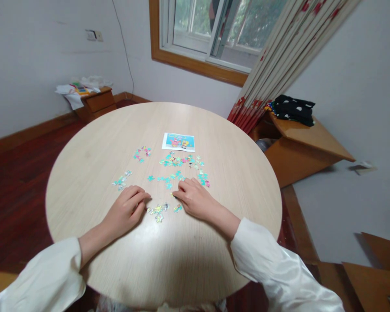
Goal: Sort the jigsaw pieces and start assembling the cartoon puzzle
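Small turquoise jigsaw pieces (177,161) lie scattered over the middle of a round light-wood table (94,143). Beyond them lies a picture card (178,141) with cartoon figures. My left hand (126,210) rests palm down on the tabletop with its fingers curled; its fingertips are beside a little cluster of pieces (157,211). My right hand (195,198) lies on the table just right of that cluster, fingers bent and pressed together over a piece I cannot make out. Both arms wear white sleeves.
A low wooden stand (95,102) with papers sits by the left wall. A slanted wooden cabinet (299,143) with black dotted cloth (294,109) stands at the right, beside a striped curtain (279,56) and the window (214,30). Dark red wooden floor surrounds the table.
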`<action>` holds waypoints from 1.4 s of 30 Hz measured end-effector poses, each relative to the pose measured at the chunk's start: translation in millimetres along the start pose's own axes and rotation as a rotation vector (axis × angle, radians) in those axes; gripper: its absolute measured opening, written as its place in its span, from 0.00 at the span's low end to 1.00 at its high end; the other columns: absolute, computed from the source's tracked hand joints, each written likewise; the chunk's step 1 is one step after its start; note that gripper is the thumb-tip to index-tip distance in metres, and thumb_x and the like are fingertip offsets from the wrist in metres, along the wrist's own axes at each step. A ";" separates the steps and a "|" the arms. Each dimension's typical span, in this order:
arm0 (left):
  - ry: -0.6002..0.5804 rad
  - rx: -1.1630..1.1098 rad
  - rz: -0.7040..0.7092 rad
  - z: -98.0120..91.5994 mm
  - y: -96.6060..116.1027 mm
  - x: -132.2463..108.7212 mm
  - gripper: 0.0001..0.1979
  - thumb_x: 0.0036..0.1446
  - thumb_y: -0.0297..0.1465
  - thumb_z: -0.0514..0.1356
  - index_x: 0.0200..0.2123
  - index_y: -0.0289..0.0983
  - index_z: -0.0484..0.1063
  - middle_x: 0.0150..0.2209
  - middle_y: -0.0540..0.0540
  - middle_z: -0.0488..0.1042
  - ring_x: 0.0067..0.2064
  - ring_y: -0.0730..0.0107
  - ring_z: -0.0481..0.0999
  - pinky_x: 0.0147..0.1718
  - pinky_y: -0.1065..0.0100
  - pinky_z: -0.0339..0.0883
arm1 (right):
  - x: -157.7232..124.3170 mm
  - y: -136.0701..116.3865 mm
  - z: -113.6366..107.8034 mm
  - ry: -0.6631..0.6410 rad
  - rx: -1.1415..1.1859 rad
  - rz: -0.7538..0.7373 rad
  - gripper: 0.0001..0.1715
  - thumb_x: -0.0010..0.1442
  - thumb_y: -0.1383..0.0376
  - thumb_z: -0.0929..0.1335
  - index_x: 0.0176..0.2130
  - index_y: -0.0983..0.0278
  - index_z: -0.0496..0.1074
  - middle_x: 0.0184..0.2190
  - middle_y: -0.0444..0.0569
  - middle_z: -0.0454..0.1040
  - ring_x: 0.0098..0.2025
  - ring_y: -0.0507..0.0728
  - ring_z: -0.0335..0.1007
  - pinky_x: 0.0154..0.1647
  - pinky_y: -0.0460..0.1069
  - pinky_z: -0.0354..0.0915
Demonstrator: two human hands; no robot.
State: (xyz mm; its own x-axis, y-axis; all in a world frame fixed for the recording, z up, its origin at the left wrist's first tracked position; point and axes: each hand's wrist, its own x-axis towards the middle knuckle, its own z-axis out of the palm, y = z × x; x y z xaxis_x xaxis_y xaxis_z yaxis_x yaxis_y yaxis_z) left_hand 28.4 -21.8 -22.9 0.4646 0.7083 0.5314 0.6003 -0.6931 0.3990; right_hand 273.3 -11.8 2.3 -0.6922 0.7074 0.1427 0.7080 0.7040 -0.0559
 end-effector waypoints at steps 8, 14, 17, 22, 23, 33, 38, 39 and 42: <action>-0.023 -0.023 -0.044 -0.6 1.6 0.8 0.12 0.59 0.26 0.49 0.35 0.36 0.73 0.32 0.44 0.73 0.36 0.66 0.72 0.36 0.64 0.67 | -25.3 5.0 -8.4 0.057 0.090 -0.090 0.18 0.65 0.72 0.59 0.50 0.64 0.71 0.34 0.51 0.69 0.38 0.56 0.57 0.39 0.51 0.51; -0.009 -0.028 -0.009 -0.8 -0.7 -0.2 0.12 0.60 0.25 0.49 0.35 0.36 0.73 0.32 0.45 0.72 0.35 0.66 0.71 0.36 0.64 0.66 | -62.4 41.5 -7.8 0.200 0.061 0.206 0.21 0.62 0.74 0.58 0.49 0.66 0.71 0.36 0.54 0.71 0.39 0.58 0.60 0.39 0.53 0.55; -0.048 -0.031 0.029 0.5 1.2 2.6 0.13 0.61 0.25 0.49 0.38 0.36 0.74 0.34 0.43 0.71 0.37 0.65 0.70 0.37 0.64 0.65 | -75.7 55.1 -4.0 0.184 0.026 0.326 0.22 0.59 0.76 0.58 0.49 0.66 0.72 0.35 0.54 0.70 0.38 0.58 0.61 0.39 0.53 0.56; -0.237 0.019 0.067 9.6 18.0 14.0 0.18 0.64 0.33 0.48 0.52 0.38 0.70 0.44 0.40 0.69 0.41 0.59 0.67 0.41 0.57 0.63 | -79.0 60.1 2.4 0.140 0.000 0.332 0.23 0.60 0.76 0.59 0.50 0.67 0.72 0.34 0.54 0.70 0.38 0.58 0.61 0.39 0.52 0.56; -0.276 0.028 0.073 12.4 22.1 15.9 0.19 0.64 0.35 0.48 0.54 0.39 0.69 0.45 0.39 0.68 0.42 0.58 0.66 0.42 0.56 0.62 | -79.5 60.6 3.0 0.139 -0.008 0.331 0.22 0.60 0.75 0.59 0.50 0.67 0.73 0.34 0.54 0.70 0.37 0.58 0.61 0.39 0.52 0.56; -0.448 0.057 0.133 9.1 39.0 12.9 0.18 0.65 0.36 0.48 0.53 0.40 0.70 0.45 0.39 0.68 0.42 0.58 0.65 0.42 0.56 0.59 | -117.9 38.9 -1.2 0.177 -0.037 0.292 0.21 0.60 0.76 0.59 0.47 0.69 0.73 0.32 0.55 0.70 0.36 0.59 0.61 0.36 0.53 0.58; -0.468 0.069 0.179 11.5 44.7 16.6 0.19 0.64 0.38 0.50 0.56 0.44 0.67 0.51 0.39 0.67 0.46 0.55 0.65 0.44 0.55 0.58 | -108.9 10.5 -5.6 0.130 0.019 0.164 0.21 0.62 0.75 0.58 0.49 0.68 0.72 0.31 0.54 0.70 0.34 0.57 0.59 0.35 0.52 0.58; -0.479 0.076 0.193 12.4 45.8 17.0 0.19 0.63 0.38 0.51 0.55 0.44 0.67 0.52 0.39 0.67 0.46 0.54 0.65 0.44 0.55 0.57 | -103.9 7.3 -7.0 0.116 0.028 0.144 0.20 0.62 0.75 0.59 0.50 0.67 0.72 0.31 0.53 0.70 0.34 0.57 0.59 0.36 0.52 0.57; -0.502 0.091 0.205 11.0 47.6 15.4 0.17 0.63 0.37 0.51 0.53 0.42 0.68 0.52 0.39 0.67 0.46 0.55 0.65 0.44 0.55 0.57 | -87.3 2.8 -11.2 0.076 0.044 0.078 0.19 0.63 0.73 0.60 0.49 0.67 0.72 0.32 0.53 0.70 0.34 0.56 0.58 0.36 0.52 0.56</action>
State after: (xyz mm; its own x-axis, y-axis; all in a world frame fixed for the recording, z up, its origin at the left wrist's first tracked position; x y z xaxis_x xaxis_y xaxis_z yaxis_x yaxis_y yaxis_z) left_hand 71.3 -42.4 -3.9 0.8179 0.5524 0.1611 0.5084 -0.8249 0.2471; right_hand 337.3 -72.3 0.8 -0.6218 0.7543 0.2108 0.7511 0.6506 -0.1124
